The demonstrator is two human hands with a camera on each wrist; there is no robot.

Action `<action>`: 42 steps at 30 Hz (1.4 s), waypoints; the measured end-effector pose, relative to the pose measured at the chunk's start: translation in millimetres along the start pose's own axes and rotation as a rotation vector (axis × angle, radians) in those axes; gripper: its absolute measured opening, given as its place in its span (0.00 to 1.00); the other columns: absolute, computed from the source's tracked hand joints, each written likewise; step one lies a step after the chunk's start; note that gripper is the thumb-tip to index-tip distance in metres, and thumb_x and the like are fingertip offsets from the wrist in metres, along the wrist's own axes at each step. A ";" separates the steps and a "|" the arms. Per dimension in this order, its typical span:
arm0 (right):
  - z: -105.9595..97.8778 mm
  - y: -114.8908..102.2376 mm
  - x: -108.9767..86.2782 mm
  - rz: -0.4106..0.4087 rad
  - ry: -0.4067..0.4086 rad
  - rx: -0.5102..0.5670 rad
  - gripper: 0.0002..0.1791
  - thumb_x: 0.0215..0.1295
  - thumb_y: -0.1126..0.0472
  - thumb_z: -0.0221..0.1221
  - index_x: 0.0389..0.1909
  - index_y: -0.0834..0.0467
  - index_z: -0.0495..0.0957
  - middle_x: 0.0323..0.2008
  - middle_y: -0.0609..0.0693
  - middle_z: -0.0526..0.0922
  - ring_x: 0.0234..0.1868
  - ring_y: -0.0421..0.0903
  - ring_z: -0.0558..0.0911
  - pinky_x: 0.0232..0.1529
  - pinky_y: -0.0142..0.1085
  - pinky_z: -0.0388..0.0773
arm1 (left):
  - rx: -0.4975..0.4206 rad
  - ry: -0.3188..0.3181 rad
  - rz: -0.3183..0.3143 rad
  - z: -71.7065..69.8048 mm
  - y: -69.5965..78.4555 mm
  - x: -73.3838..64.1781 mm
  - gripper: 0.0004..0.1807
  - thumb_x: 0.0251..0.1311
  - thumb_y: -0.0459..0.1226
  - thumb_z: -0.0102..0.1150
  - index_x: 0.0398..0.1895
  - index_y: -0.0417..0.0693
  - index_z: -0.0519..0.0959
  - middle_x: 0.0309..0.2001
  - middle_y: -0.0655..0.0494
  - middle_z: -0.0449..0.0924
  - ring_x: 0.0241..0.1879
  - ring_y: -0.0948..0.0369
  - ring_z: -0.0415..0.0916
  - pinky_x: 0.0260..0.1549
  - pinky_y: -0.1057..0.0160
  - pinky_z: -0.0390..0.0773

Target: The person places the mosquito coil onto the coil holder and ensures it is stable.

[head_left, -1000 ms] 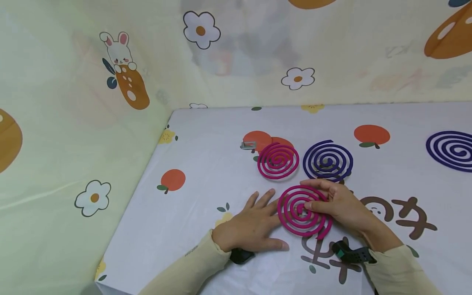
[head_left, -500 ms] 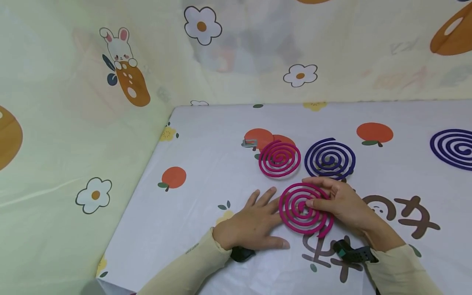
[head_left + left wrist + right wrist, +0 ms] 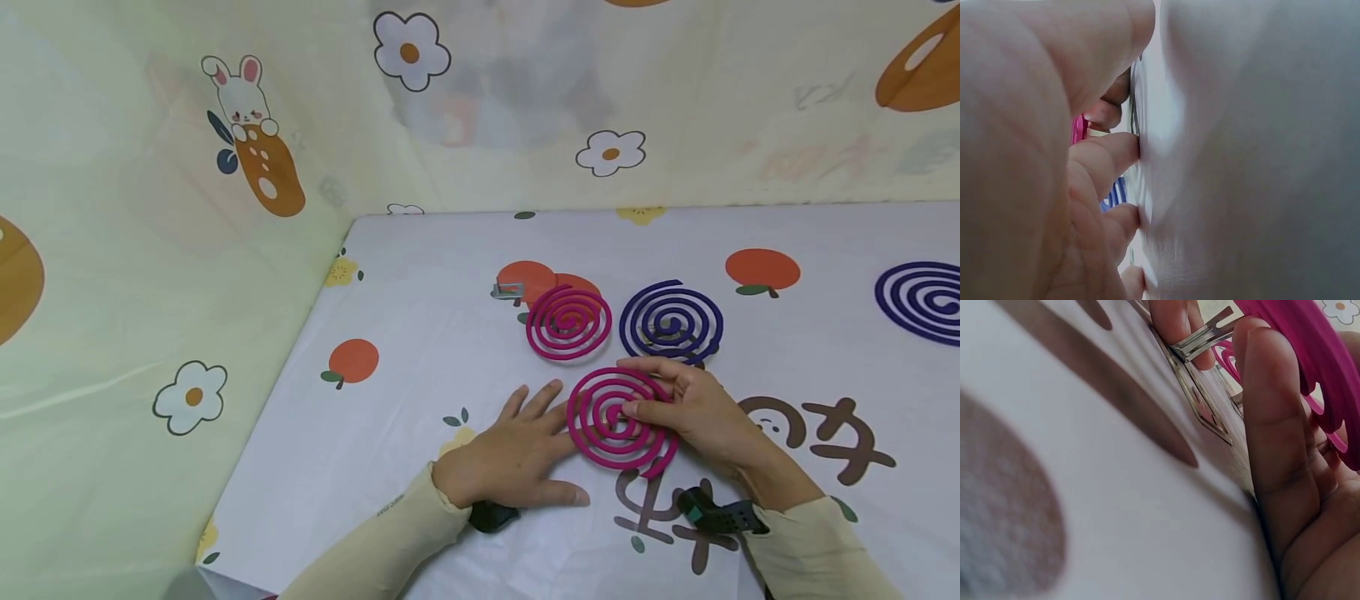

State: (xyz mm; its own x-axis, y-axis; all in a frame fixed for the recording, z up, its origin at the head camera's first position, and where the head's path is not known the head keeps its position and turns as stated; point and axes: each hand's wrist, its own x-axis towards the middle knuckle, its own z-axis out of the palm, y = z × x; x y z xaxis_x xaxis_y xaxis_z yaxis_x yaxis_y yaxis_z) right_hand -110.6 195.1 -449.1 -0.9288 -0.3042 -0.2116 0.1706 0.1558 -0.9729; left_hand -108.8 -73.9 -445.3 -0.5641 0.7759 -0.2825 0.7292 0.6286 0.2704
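My right hand (image 3: 705,417) pinches a pink mosquito coil (image 3: 613,414) near its centre, thumb on top. A thin metal coil stand (image 3: 1204,419) lies beneath it, its upright prong reaching up to the coil by the thumb tip in the right wrist view. Palm down, my left hand (image 3: 510,458) has spread, nearly straight fingers on the cloth, some hidden under the coil. In the right wrist view, left fingertips (image 3: 1171,322) touch the stand. Through the left wrist view, fingers (image 3: 1110,153) press onto the table, with a bit of pink coil (image 3: 1077,130) behind.
Just beyond the hands lie another pink coil (image 3: 567,323) and a dark blue coil (image 3: 674,325). A second blue coil (image 3: 947,307) sits far right. One small metal stand (image 3: 507,291) lies at the back, left of the pink coil. Patterned cloth walls (image 3: 480,183) rise behind and left.
The held pink coil has tilted slightly, its near edge shifting a little away from me. Both hands stay almost in place; the head view has shifted slightly.
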 end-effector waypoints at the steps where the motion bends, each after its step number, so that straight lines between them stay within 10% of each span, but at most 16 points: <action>1: 0.0 0.0 0.2 -0.001 0.002 0.004 0.35 0.69 0.63 0.68 0.74 0.64 0.68 0.60 0.65 0.81 0.49 0.39 0.88 0.47 0.34 0.86 | 0.000 0.000 0.000 -0.3 0.1 0.0 0.45 0.66 0.70 0.52 0.83 0.72 0.55 0.85 0.60 0.43 0.84 0.50 0.28 0.78 0.36 0.39; 42: 0.5 -1.4 0.1 0.035 0.019 0.006 0.36 0.71 0.60 0.68 0.75 0.64 0.66 0.66 0.67 0.76 0.51 0.36 0.86 0.49 0.32 0.85 | -0.031 0.009 0.001 -1.0 -0.1 0.0 0.45 0.66 0.71 0.51 0.84 0.72 0.54 0.85 0.61 0.44 0.84 0.49 0.29 0.77 0.35 0.39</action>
State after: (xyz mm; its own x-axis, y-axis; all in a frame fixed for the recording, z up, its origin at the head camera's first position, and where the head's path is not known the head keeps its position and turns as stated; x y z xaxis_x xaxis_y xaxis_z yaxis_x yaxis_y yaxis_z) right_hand -110.7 194.3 -447.8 -0.9283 -0.2807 -0.2437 0.2051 0.1600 -0.9656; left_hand -109.4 -73.9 -444.4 -0.5665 0.7772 -0.2740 0.7176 0.6287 0.2995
